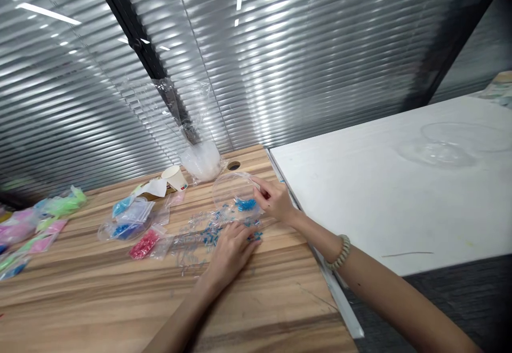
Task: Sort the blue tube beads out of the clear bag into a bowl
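Okay, head view, the only one. My right hand [276,199] had thumb and fingers closed on the rim of a clear round dish [230,189], which sat near the edge of the wooden table [120,302]. The dish looked tilted, far side up; I'd say the rim grip was there to steady it and leave its inside free. A blue clump [245,204] showed at its lower part, probably gathered there by the slope.

My left hand [232,250] lay palm down, fingers loosely bent, at the near side of the scattered clear and blue bits [208,235]. That low pose suited fingering small loose pieces; can't tell if any was pinched. The scatter ran right up to the dish, likely for a short reach.

Left of the bits: red packet [144,244], then a second clear dish [104,231] with blue stuff and small bags, presumably set aside to spare working room. Paper cup [172,177] and bag of white filling [203,161] stood further back, likely out of my forearms' way. More coloured packets [52,214] lay far left, well apart.
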`<state>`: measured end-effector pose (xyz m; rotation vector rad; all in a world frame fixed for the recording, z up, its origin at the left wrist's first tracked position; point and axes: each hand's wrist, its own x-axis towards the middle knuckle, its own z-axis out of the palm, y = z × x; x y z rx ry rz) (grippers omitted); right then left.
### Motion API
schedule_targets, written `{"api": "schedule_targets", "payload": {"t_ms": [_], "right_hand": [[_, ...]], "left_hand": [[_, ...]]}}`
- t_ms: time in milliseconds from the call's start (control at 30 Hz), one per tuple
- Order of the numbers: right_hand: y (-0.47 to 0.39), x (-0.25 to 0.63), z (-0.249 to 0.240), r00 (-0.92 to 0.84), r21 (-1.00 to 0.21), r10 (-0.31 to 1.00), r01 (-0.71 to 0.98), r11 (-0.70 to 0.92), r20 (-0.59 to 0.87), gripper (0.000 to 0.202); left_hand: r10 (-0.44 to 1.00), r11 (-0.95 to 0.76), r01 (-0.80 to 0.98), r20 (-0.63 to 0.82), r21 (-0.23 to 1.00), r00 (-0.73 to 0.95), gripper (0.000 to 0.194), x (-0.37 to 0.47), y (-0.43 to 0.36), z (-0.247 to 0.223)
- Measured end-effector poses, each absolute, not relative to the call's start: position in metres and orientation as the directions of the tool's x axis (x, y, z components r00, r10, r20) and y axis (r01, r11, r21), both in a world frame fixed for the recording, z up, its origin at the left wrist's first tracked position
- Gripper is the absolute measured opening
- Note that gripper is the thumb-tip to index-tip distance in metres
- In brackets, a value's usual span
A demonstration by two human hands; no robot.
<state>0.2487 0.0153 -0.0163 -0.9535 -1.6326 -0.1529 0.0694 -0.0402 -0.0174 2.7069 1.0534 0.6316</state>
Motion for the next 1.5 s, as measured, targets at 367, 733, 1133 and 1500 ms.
{"api": "schedule_targets", "payload": {"t_ms": [367,733,1133,1500], "right_hand": [[0.013,0.251,-0.004,0.213,-0.630,0.617,0.483,0.608,0.758,0.030],[0.009,0.247,-0.007,0.192,-0.645,0.638,0.446,0.620,0.746,0.029],[0.010,0.248,-0.009,0.193,-0.655,0.647,0.436,0.617,0.738,0.029],[0.011,0.247,-0.011,0.190,-0.644,0.638,0.449,0.619,0.746,0.029]], "left_hand": [[0.749,-0.660,0.614,0.316,0.432,0.583,0.019,0.073,-0.043,-0.019],[0.766,-0.635,0.590,0.307,0.499,0.566,0.012,0.075,-0.044,-0.018],[0.806,-0.575,0.596,0.262,0.561,0.531,0.015,0.063,-0.038,-0.015],[0.790,-0.599,0.581,0.288,0.551,0.541,0.015,0.059,-0.037,-0.015]]}}
